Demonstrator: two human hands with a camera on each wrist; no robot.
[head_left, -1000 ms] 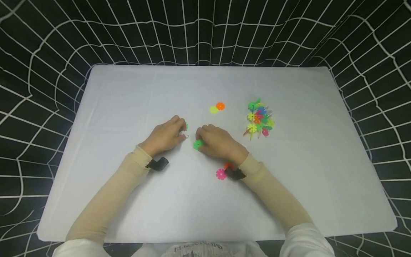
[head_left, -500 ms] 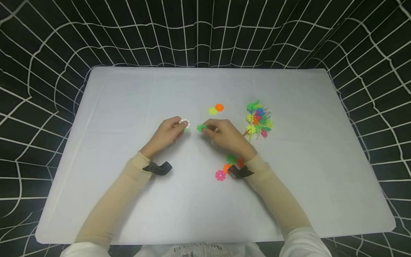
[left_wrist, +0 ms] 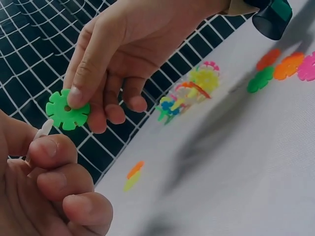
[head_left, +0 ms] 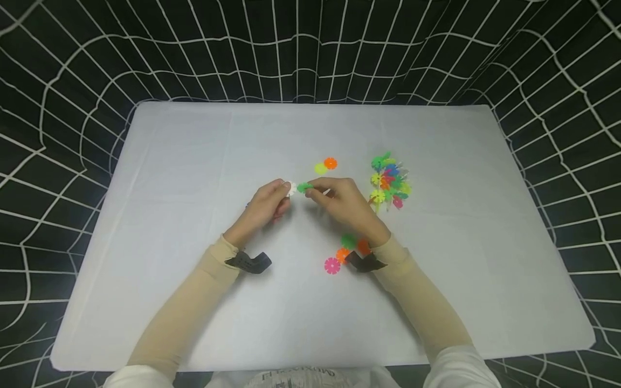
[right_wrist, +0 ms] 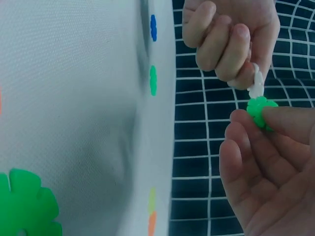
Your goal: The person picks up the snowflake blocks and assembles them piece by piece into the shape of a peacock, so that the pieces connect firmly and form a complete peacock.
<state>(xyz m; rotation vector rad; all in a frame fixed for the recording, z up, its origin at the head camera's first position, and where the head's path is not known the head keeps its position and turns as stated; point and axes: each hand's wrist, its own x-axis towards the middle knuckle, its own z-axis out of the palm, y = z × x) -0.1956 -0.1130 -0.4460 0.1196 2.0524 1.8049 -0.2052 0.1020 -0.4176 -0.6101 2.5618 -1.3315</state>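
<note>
In the head view my left hand (head_left: pixel 266 203) pinches a white notched plastic disc (head_left: pixel 292 188) between thumb and forefinger. Facing it, my right hand (head_left: pixel 343 200) pinches a green notched disc (head_left: pixel 303 187), thumb on its face. The two discs meet edge to edge above the table. From the left wrist, the white disc (left_wrist: pixel 45 129) appears nearly edge-on, and the green disc (left_wrist: pixel 58 117) shows its face and centre hole. The right wrist view shows the white disc (right_wrist: pixel 257 83) at the rim of the green disc (right_wrist: pixel 257 107), their planes turned to each other.
A cluster of joined multicoloured discs (head_left: pixel 392 180) lies right of my hands on the white table (head_left: pixel 194 140). Beyond them are a yellow disc (head_left: pixel 320 168) and an orange disc (head_left: pixel 330 163). Nearer lie a pink disc (head_left: pixel 332 265) and several others. A blue disc (right_wrist: pixel 153 28) also lies there.
My right hand has lifted the green disc from the table and turned it. My left hand has raised the white disc and moved right, bringing the two discs together.
</note>
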